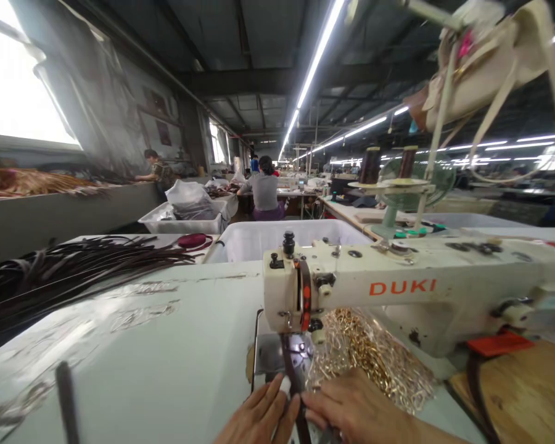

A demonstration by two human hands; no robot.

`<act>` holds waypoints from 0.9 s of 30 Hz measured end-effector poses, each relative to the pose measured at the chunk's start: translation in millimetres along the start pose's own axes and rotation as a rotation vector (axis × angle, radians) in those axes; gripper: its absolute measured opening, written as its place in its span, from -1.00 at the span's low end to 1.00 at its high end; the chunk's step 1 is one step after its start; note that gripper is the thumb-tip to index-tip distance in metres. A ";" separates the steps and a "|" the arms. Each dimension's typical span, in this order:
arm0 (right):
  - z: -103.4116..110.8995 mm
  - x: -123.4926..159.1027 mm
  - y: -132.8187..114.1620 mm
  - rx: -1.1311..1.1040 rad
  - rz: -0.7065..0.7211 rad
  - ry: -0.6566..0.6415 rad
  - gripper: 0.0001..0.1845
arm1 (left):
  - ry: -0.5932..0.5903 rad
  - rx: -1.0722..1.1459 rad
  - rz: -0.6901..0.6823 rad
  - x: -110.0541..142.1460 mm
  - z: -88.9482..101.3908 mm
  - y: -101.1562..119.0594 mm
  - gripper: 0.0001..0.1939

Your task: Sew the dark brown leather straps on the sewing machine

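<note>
Left hand (261,412), right hand (351,404) at dark strap (289,361) under sewing machine (398,271); metal hardware pile (374,354) beside.

A pale green table (203,351) bears a sewing machine (346,265), gold hardware (374,357) under its arm (398,297), dark strips (32,287) to its left

Your strap (292,367) is dark brown; your sewing machine (467,277) is cream, lettered in orange-red (the band (306,296) on it is dark with orange patches). Your table (189,345) is pale mint green. The metal fittings (374,351) you see are gold, blending into silvery tones. On your left, the strips (87,262) are blackish brown, the coil (194,241) maroon. Ahead, you face a whitish bin (296,234) and a person (264,192) in grey and purple.
</note>
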State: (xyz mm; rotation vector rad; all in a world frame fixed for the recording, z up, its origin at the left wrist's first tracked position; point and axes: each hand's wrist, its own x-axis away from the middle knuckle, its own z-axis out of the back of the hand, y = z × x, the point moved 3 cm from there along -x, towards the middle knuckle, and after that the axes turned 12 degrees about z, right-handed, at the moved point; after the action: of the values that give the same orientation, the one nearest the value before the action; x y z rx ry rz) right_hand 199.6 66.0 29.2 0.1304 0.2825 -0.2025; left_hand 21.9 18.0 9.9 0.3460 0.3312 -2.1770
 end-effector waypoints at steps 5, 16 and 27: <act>8.9 0.0 -4.6 -0.043 -0.027 -0.055 -0.83 | 0.047 -0.073 0.040 10.1 -29.5 3.3 -0.63; 6.6 3.1 -3.2 -0.050 -0.068 -0.087 -0.82 | 0.034 -0.053 0.028 16.0 -35.8 -0.8 -0.54; 4.9 3.7 -1.7 -0.038 -0.041 -0.054 -0.79 | -0.047 -0.017 0.014 17.5 -32.0 0.4 -0.39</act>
State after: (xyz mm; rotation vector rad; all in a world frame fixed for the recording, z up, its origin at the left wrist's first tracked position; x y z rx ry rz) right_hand 204.0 63.0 32.6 0.0811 0.2353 -0.2404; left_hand 16.2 16.3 -26.0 0.2867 0.3200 -2.1634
